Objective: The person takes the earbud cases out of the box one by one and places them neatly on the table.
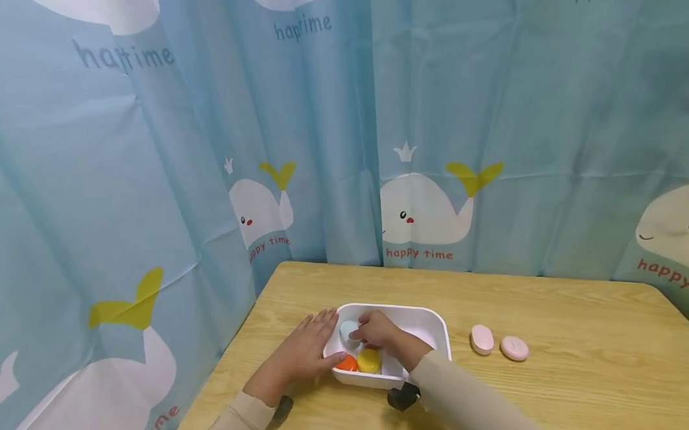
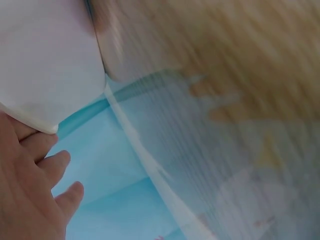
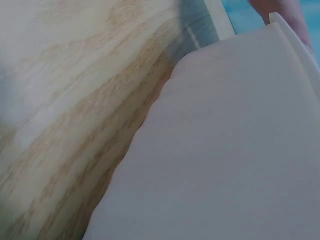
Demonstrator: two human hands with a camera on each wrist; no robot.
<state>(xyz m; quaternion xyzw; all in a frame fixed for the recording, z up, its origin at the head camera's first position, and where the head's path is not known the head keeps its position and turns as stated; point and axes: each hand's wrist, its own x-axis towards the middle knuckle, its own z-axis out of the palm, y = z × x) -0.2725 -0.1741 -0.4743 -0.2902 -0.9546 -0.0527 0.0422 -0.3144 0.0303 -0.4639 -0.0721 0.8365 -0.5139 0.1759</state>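
Observation:
A white rectangular tray [image 1: 440, 340] with rounded corners stands on the table. My left hand [image 1: 305, 349] lies along its left side, fingers extended by the rim and thumb over the front left corner. In the left wrist view, the fingertips of that left hand [image 2: 37, 170] are at the tray's edge [image 2: 50, 75]. Inside the tray, my right hand [image 1: 376, 330] pinches a pale blue round piece [image 1: 348, 331] near the left wall. In front of it lie an orange round piece [image 1: 348, 363], partly covered by the left thumb, and a yellow one [image 1: 369, 360].
Two pink oval soap-like bars [image 1: 482, 339] lie to the right of the tray on the wooden table [image 1: 575, 396]. A blue curtain [image 1: 336, 143] printed with whales hangs behind and left of the table. Black wrist devices [image 1: 403, 397] show near the tray's front.

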